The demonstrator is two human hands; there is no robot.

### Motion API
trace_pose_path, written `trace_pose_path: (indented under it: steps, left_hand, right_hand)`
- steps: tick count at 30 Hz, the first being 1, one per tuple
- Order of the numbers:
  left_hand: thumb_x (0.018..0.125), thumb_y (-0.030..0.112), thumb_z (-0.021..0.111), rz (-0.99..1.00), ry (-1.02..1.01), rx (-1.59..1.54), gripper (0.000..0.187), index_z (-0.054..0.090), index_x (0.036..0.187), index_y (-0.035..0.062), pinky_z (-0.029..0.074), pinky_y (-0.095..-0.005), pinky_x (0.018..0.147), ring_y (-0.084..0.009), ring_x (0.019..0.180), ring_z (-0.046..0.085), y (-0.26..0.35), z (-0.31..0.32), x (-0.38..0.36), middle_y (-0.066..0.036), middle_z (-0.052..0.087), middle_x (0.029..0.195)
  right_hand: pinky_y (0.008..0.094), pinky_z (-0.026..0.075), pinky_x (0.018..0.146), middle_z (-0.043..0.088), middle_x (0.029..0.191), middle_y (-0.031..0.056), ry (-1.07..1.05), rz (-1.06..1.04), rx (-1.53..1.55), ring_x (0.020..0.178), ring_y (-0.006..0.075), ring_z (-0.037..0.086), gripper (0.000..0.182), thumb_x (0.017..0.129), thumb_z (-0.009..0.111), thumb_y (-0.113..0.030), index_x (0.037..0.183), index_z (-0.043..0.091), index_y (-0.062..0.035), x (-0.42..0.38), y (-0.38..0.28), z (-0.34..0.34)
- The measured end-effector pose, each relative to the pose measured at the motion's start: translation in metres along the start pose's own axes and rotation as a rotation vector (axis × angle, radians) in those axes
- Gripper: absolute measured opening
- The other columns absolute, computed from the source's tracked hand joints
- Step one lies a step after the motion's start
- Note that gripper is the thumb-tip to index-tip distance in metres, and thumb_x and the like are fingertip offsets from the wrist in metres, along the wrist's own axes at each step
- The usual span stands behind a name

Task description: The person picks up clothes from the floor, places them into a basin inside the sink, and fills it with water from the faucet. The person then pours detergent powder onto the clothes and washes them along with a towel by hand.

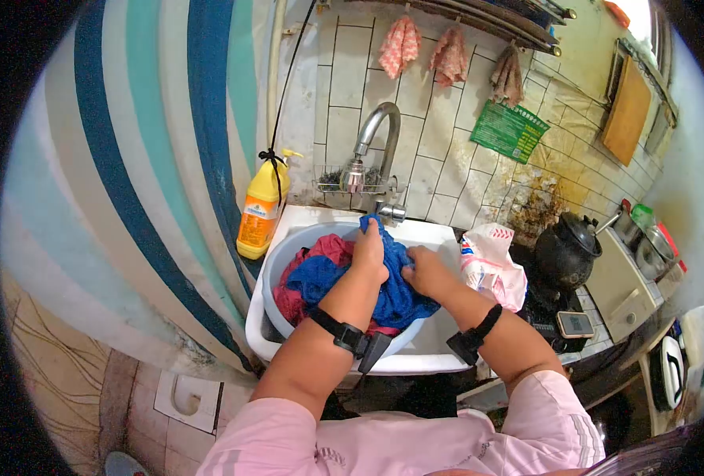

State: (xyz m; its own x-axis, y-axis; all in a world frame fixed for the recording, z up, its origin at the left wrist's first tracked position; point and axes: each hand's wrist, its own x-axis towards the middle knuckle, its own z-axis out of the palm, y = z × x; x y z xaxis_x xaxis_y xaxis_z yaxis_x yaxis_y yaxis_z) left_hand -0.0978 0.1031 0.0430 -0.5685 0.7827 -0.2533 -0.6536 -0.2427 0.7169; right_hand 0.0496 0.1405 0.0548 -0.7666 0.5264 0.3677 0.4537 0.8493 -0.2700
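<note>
A blue cloth (403, 297) is stretched between my two hands above a light blue basin (270, 289) in the white sink (439, 362). My left hand (370, 252) is closed on its upper left part, and my right hand (431, 274) grips its right edge. Part of the blue cloth lies in the basin on red cloth (290, 305). Behind my hands stands the curved metal faucet (392, 127), its spout above and left of the cloth. No water can be made out under the spout.
A yellow bottle (263, 208) stands left of the sink, beside a striped curtain (174, 159). To the right are a white and red plastic bag (495, 270), a black pot (568, 252) and a small device with a display (575, 324). Rags (449, 59) hang above.
</note>
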Motion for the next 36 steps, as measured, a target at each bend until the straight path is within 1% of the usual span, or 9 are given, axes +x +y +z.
trace_pose_path:
  steps: [8,10,12,16,17,19,22,26,36]
  left_hand:
    - [0.088,0.042,0.048,0.484,0.01,0.621,0.051,0.057,0.112,-0.0019,0.043,-0.0427,0.086,-0.0372,0.099,0.058,-0.007,-0.008,0.021,-0.023,0.061,0.106]
    - [0.086,0.04,0.049,0.454,0.123,0.774,0.052,0.057,0.111,-0.0043,0.043,-0.0443,0.087,-0.0412,0.101,0.056,-0.017,-0.013,0.03,-0.027,0.059,0.107]
    - [0.09,0.038,0.048,0.168,-0.127,1.04,0.056,0.042,0.129,-0.002,0.039,-0.0439,0.095,-0.0337,0.119,0.046,-0.014,-0.015,0.026,-0.021,0.047,0.129]
    - [0.088,0.043,0.049,-0.108,-0.14,0.929,0.068,0.032,0.137,-0.0003,0.028,-0.0645,0.095,-0.0426,0.125,0.036,-0.017,-0.01,0.017,-0.021,0.034,0.141]
    - [0.088,0.043,0.049,-0.107,-0.139,0.934,0.068,0.032,0.137,-0.0003,0.028,-0.0645,0.095,-0.0426,0.125,0.036,-0.012,-0.004,0.004,-0.021,0.034,0.141]
    - [0.089,0.045,0.043,-0.17,0.036,0.815,0.067,0.04,0.13,-0.0068,0.036,-0.0414,0.099,-0.0326,0.125,0.042,0.004,0.013,-0.032,-0.024,0.042,0.135]
    - [0.088,0.046,0.046,-0.146,-0.124,0.661,0.069,0.032,0.137,-0.0012,0.034,-0.0466,0.1,-0.0322,0.124,0.042,-0.04,-0.019,0.044,-0.019,0.04,0.138]
    - [0.089,0.046,0.045,-0.193,-0.103,0.568,0.068,0.034,0.136,-0.0019,0.037,-0.0398,0.099,-0.0292,0.119,0.048,-0.038,-0.015,0.038,-0.018,0.045,0.134]
    - [0.09,0.044,0.043,-0.259,-0.139,0.418,0.06,0.039,0.133,0.0022,0.037,-0.049,0.096,-0.0305,0.114,0.05,-0.025,-0.023,0.047,-0.015,0.048,0.132]
  right_hand:
    - [0.039,0.049,0.075,0.064,0.093,0.0223,0.073,0.015,0.335,0.082,0.0311,0.063,0.035,0.075,0.06,-0.012,0.108,0.059,-0.0019,0.037,-0.001,0.019]
    - [0.0429,0.049,0.081,0.064,0.094,0.0225,-0.158,-0.03,0.0,0.087,0.0389,0.062,0.034,0.074,0.057,-0.012,0.107,0.059,-0.003,0.035,-0.001,0.027]
    - [0.0455,0.049,0.079,0.064,0.095,0.0226,-0.261,0.072,-0.056,0.089,0.0379,0.062,0.031,0.073,0.056,-0.011,0.102,0.062,-0.0034,0.036,-0.009,0.021]
    - [0.0455,0.048,0.079,0.063,0.099,0.0225,-0.662,-0.084,-0.264,0.095,0.039,0.06,0.031,0.073,0.059,-0.013,0.103,0.063,-0.0065,0.059,0.008,0.044]
    - [0.0452,0.048,0.079,0.063,0.098,0.0226,-0.754,-0.182,-0.343,0.094,0.039,0.06,0.031,0.072,0.059,-0.011,0.102,0.063,-0.0063,0.064,0.016,0.055]
    - [0.045,0.048,0.08,0.063,0.099,0.0226,-0.757,-0.191,-0.326,0.094,0.039,0.06,0.031,0.072,0.059,-0.011,0.103,0.063,-0.0063,0.069,0.021,0.071]
    - [0.0447,0.048,0.08,0.063,0.099,0.0226,-0.711,-0.163,-0.282,0.094,0.0389,0.06,0.032,0.072,0.059,-0.01,0.104,0.063,-0.0063,0.075,0.022,0.087]
    - [0.0443,0.048,0.08,0.063,0.099,0.0226,-0.66,-0.135,-0.249,0.094,0.0387,0.06,0.033,0.072,0.059,-0.009,0.105,0.063,-0.0063,0.078,0.021,0.097]
    - [0.0434,0.048,0.08,0.063,0.099,0.0226,-0.546,-0.102,-0.128,0.094,0.0384,0.06,0.035,0.072,0.059,-0.008,0.107,0.062,-0.0062,0.062,0.029,0.072]
